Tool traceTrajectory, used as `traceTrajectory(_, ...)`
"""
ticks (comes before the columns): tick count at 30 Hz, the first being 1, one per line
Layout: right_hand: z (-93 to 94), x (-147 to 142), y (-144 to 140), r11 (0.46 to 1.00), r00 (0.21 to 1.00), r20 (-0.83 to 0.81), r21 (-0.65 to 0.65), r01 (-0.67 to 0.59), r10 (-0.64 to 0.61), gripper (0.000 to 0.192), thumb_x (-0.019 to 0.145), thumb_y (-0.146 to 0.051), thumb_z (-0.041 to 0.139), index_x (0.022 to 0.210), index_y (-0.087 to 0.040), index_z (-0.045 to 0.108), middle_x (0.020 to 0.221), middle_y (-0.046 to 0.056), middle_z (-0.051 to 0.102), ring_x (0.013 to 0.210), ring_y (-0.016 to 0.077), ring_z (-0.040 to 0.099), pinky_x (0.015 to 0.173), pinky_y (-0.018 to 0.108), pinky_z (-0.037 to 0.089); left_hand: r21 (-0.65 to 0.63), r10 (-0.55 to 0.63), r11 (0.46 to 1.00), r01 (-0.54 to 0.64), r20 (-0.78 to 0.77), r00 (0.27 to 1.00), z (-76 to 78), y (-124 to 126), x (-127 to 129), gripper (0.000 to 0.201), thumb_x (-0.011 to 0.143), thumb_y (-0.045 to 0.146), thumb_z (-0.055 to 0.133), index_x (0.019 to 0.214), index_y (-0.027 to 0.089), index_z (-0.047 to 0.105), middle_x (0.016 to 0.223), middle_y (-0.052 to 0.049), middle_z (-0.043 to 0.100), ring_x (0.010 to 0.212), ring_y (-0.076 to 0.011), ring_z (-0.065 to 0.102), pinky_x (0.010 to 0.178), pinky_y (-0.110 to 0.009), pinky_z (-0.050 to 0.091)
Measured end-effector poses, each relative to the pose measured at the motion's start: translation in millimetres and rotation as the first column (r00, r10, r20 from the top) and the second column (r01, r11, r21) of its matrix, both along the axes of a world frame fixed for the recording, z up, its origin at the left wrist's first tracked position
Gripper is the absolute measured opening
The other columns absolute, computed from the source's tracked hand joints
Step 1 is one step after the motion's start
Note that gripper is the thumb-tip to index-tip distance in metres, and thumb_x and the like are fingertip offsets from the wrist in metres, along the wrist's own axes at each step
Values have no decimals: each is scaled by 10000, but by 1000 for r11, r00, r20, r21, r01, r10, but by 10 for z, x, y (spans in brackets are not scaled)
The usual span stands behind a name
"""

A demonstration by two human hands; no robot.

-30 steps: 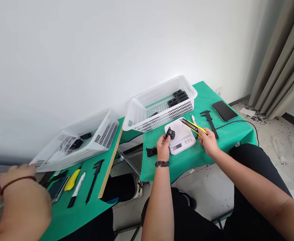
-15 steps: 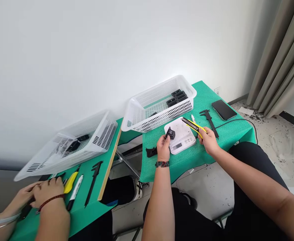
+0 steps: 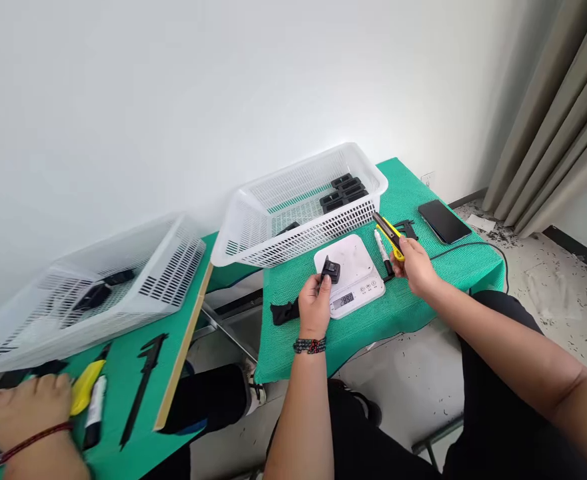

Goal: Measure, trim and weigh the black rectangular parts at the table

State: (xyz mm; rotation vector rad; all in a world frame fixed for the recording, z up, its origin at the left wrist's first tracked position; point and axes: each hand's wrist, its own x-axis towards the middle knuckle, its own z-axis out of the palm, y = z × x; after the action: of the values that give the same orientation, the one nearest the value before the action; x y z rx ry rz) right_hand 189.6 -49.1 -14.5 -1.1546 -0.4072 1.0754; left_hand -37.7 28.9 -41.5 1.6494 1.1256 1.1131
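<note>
My left hand (image 3: 315, 305) grips a small black plastic part (image 3: 331, 269) between thumb and fingers, over the left side of a white digital scale (image 3: 368, 272). My right hand (image 3: 414, 267) is closed round a yellow utility knife (image 3: 391, 237), its tip pointing up and left towards the basket. Beneath the knife, a white marker (image 3: 381, 245) with a black cap lies beside the scale. Black calipers (image 3: 407, 229) are partly hidden behind the knife and hand. Left of the scale, next to my left wrist, lies a crumpled black item (image 3: 283, 312).
A white basket (image 3: 253, 250) holding several black parts stands at the back. A phone (image 3: 443, 221) and a cable lie on the right. On the left table, a co-worker's hand (image 3: 33, 407) is near a yellow-handled tool (image 3: 86, 387), a marker, calipers (image 3: 143, 387) and another basket (image 3: 163, 293).
The knife has moved off the scale to the right and tilted more upright. My left hand still holds the black part. The view has shifted slightly right, and the scale's reading has changed.
</note>
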Motion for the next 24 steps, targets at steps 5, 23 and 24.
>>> traceTrajectory(5, 13, 100, 3, 991, 998, -24, -116, -59, 57, 274, 860, -441, 660, 975, -244, 509, 598, -67, 600, 394, 102, 468, 419, 241, 314, 34, -25, 999, 32, -183, 983, 92, -10, -12, 555, 867, 735, 573, 858, 187, 659, 779, -43, 636, 749, -219, 584, 653, -305, 445)
traceTrajectory(23, -137, -280, -264, 961, 906, 322, -59, -269, 274, 187, 774, -380, 607, 874, -221, 612, 696, -27, 583, 585, 146, 509, 549, 291, 404, 163, 23, 986, 43, -384, 923, 172, -113, 69, 351, 912, 507, 572, 992, 186, 687, 991, -116, 720, 1002, -302, 653, 874, -428, 523)
traceTrajectory(24, -171, -302, -287, 961, 882, 386, -53, -272, 271, 193, 787, -388, 606, 883, -221, 619, 741, -15, 598, 616, 151, 520, 573, 298, 423, 173, 21, 984, 49, -382, 924, 171, -120, 70, 346, 913, 503, 572, 991, 187, 690, 990, -115, 723, 1006, -303, 654, 885, -432, 523)
